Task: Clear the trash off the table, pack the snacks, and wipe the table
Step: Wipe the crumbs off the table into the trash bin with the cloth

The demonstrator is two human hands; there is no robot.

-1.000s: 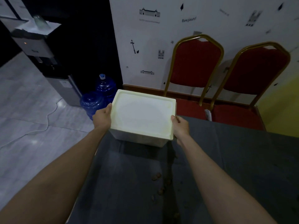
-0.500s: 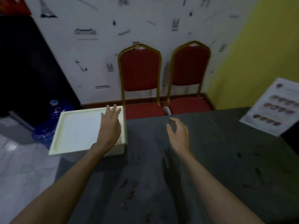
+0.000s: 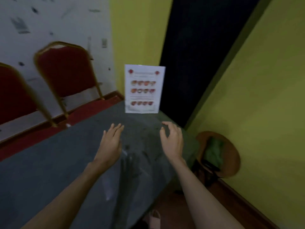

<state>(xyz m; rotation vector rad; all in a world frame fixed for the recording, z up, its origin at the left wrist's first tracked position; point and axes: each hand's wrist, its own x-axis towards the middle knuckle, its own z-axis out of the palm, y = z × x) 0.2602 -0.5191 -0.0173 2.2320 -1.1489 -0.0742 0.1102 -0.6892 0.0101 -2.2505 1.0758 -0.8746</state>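
Left hand (image 3: 110,142) — flat, fingers together and stretched forward, palm down over the grey counter (image 3: 49,166); holds nothing. Cannot tell whether it touches the surface. Right hand (image 3: 172,140) — open too, fingers curled loosely like a claw, empty, above the counter near its right edge. The two hands are apart, with bare cloth between them.

Head view only, and the frame is blurred. A few small dark specks (image 3: 127,147) lie on the counter between the hands — too smeared to identify. A menu card (image 3: 144,88) with rows of red food pictures stands upright at the far corner of the counter, beyond both hands. Two red chairs (image 3: 66,70) with gold frames sit against the white patterned wall at left. Right of the counter, low by the yellow wall, is a round brown stool (image 3: 231,156) with a green cloth (image 3: 213,151) on it.
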